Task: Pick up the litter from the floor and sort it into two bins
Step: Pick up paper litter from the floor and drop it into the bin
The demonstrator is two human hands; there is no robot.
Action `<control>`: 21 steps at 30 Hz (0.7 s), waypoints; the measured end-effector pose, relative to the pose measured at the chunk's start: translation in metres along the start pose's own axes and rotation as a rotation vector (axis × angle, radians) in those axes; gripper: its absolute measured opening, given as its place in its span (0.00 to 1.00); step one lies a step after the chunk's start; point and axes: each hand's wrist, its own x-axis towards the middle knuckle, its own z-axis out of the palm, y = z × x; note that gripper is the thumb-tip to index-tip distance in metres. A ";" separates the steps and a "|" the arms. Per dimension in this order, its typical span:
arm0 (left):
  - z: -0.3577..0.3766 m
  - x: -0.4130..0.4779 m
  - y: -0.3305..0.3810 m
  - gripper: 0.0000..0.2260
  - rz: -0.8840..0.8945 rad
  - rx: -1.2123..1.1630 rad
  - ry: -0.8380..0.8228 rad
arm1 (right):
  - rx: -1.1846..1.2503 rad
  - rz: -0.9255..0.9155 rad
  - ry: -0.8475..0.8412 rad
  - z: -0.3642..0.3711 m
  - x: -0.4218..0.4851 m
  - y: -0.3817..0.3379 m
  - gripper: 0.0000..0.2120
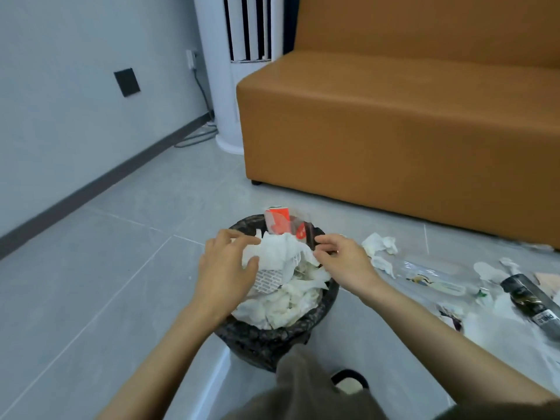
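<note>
One orange sofa (394,122) stands behind the dark bin (266,341), which is heaped past its rim with paper. Unsorted litter (433,277) lies on the floor (106,283) off the bin's right side. Left hand (224,268) and right hand (342,262), apart, each pinch a crumpled tissue (278,253) atop the heap, probably seating it so nothing spills.

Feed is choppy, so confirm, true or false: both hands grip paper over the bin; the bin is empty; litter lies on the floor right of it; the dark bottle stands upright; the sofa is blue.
Both hands grip paper over the bin: true; the left hand and right hand hold crumpled white paper above the bin.
The bin is empty: false; it is heaped with paper.
Litter lies right of it: true; tissues and a clear wrapper.
The dark bottle stands upright: false; it lies on its side.
The sofa is blue: false; orange-brown.
</note>
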 end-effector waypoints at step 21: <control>0.068 -0.009 -0.006 0.41 0.083 0.391 -0.536 | -0.297 -0.025 -0.119 -0.016 -0.012 0.054 0.21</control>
